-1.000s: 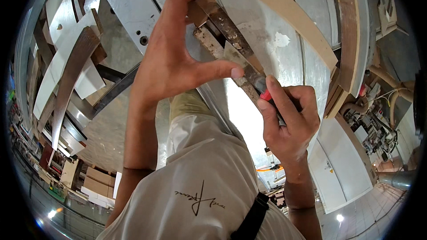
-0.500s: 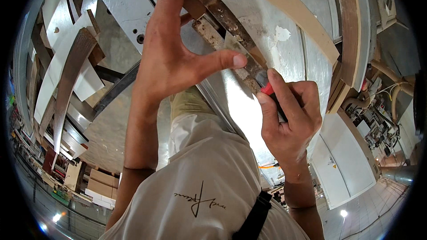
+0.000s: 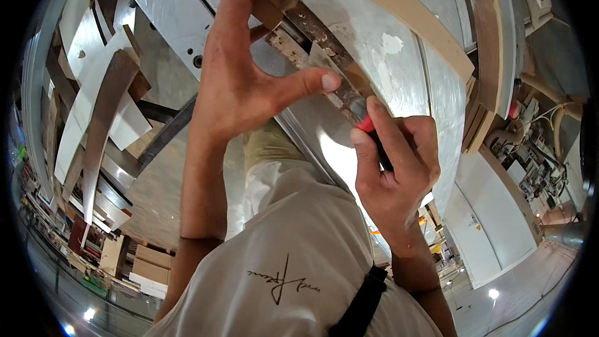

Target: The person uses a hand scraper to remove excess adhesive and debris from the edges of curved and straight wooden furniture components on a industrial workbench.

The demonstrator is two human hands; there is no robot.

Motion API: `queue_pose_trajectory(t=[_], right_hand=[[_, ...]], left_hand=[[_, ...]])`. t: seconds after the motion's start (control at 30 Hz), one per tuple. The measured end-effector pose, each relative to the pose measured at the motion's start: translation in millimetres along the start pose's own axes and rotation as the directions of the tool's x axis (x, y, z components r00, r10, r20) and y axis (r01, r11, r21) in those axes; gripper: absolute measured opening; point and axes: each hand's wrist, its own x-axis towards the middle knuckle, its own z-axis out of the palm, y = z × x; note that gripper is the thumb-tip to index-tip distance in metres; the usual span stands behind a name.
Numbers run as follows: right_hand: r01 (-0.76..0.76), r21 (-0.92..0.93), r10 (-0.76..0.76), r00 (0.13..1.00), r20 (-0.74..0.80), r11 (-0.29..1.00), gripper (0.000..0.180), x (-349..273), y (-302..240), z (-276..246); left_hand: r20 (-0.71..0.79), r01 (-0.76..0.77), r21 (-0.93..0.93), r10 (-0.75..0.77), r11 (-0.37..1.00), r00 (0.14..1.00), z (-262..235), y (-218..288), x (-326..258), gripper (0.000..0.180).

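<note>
My left hand point(image 3: 234, 81) grips a long, dirty brown block point(image 3: 312, 22) with a slot along its length, fingers round its far end and thumb over its near side. The block slants above the metal table, its face crusted with pale and rusty patches. My right hand point(image 3: 402, 156) is closed on a flat-bladed scraper with a red-and-black handle point(image 3: 378, 143). Its grey blade point(image 3: 321, 59) lies along the block's slot, pointing at my left hand and passing by the left thumb. The thumb hides part of the blade.
Beneath the block spreads a grooved metal machine table point(image 3: 409, 75), with a curved tan board point(image 3: 399, 9) across it. Curved strips and offcuts point(image 3: 106, 106) are heaped at the left. More curved boards point(image 3: 483, 43) and a white cabinet point(image 3: 486, 218) stand at the right.
My right hand has shifted a little to the left, and the scraper has moved slightly farther along the block. My left hand keeps the same grip.
</note>
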Motion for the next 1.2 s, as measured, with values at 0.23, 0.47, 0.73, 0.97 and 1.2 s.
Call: queue_pose_trajectory(t=[0.23,0.47,0.73,0.97,1.2], right_hand=[[-0.151,0.038,0.152,0.988,-0.016,0.988,0.039,-7.3,-19.7,6.0],[-0.321,0.046,0.324,0.944,-0.065,0.946,0.038,-4.7,-43.4,5.6],[-0.541,0.116,0.553,0.810,-0.194,0.833,0.043,-10.2,-90.5,29.7],[-0.650,0.152,0.664,0.697,-0.271,0.745,0.041,1.3,-132.3,60.8],[-0.618,0.143,0.629,0.718,-0.298,0.773,0.041,20.4,-142.5,67.4]], left_hand=[[0.143,0.045,0.140,-0.065,0.989,0.988,-21.4,8.3,19.2,0.097],[0.375,-0.113,0.208,0.027,0.972,0.927,-42.2,21.9,55.2,0.070],[0.551,-0.045,-0.101,0.094,0.994,0.829,-41.3,8.4,77.2,0.061],[0.672,0.051,-0.102,0.031,0.993,0.740,-42.5,6.1,87.5,0.062],[0.844,-0.109,-0.119,0.159,0.987,0.512,-49.1,0.6,114.5,0.048]])
